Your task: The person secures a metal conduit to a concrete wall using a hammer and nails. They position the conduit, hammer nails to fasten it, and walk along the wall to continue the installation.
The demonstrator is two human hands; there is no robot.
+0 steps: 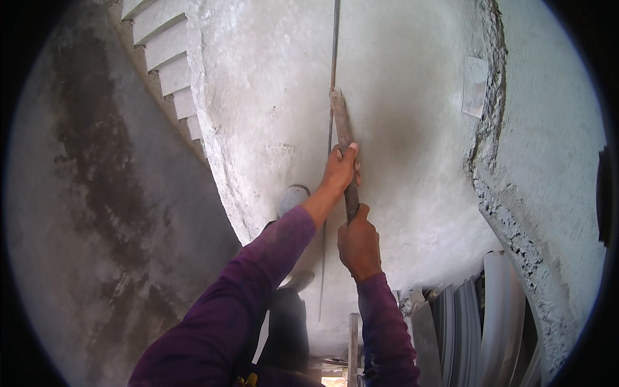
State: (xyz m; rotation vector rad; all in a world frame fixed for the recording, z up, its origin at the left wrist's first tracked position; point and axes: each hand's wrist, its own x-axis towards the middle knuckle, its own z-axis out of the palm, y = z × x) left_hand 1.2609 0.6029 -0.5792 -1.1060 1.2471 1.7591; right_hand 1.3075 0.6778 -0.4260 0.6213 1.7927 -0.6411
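Observation:
My left hand (340, 169) is closed around the middle of a thick, rusty brown bar (342, 121), which may be a pipe. Lower down, my right hand (360, 246) grips the near end of the same bar. The far tip of the bar meets a long thin metal rod (335, 45) that runs up to the top edge. Whether the rod enters the tip or only touches it, I cannot tell. A thin dark line continues below the tip, passing beside my hands; it could be more rod or its shadow.
Pale concrete floor (412, 213) spreads beneath me, with my shoes (294, 198) on it. Concrete steps (169, 55) and a darker lower surface lie left. A rough, broken-edged wall (554, 122) stands right. Grey curved panels (459, 322) are stacked at the lower right.

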